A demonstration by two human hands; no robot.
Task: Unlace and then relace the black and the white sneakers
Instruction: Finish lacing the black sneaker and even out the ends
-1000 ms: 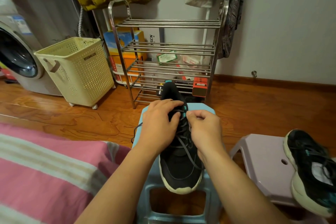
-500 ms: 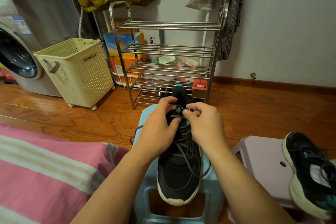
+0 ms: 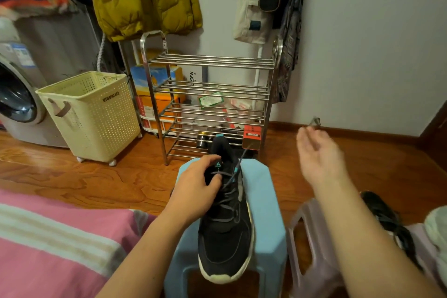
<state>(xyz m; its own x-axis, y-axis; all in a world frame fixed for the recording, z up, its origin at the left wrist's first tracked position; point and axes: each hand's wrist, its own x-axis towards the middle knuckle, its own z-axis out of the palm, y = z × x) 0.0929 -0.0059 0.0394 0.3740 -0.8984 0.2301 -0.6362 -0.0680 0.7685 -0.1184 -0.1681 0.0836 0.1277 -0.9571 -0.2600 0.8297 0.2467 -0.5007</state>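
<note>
Read "VISUALIZE" on the cream basket (image 3: 93, 113), a teal triangle logo on the tongue of the black sneaker (image 3: 226, 220), part of a word ending "SEN" on a box behind the rack (image 3: 210, 94). Lay on the blue stool (image 3: 262, 201), toe toward the camera, laces half threaded. Left hand (image 3: 197, 189) clenched on the tongue and upper laces. Right hand (image 3: 319, 155) lifted off to the right, blurred, fingers loosely curled; grip on the lace end (image 3: 243, 156) impossible to tell. Second sneaker (image 3: 391, 222) on the lilac stool (image 3: 307, 237), partly hidden by the right forearm. Striped pink bedding (image 3: 48, 244) at lower left.
</note>
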